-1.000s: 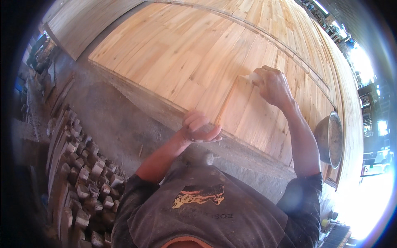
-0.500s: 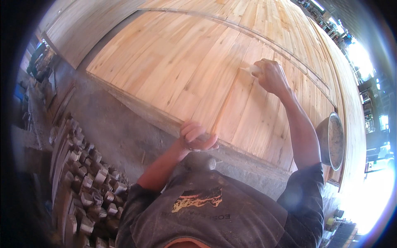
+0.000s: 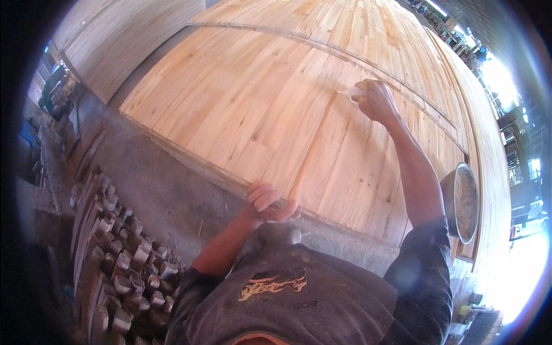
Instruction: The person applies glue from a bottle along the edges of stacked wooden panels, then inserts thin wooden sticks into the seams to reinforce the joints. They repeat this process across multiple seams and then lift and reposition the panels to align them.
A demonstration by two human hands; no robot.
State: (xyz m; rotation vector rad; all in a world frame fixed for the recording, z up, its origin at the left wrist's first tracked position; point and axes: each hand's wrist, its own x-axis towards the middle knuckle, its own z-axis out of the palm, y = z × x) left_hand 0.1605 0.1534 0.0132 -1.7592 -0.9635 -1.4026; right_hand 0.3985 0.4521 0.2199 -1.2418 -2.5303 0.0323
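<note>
Your right hand [image 3: 375,100] is grasping a white tool [image 3: 353,92], which is sitting over the wood panel [image 3: 230,109] with its narrow tip pointing left, at the far end of an orange-brown line [image 3: 315,144]. That line is running down the panel toward your left hand [image 3: 269,203], whose fingers are curling loosely at the near edge; I cannot tell whether they are gripping it. A bowl [image 3: 470,198] is resting beside your right forearm [image 3: 418,178], and wood blocks [image 3: 138,253] are lying at lower left.
</note>
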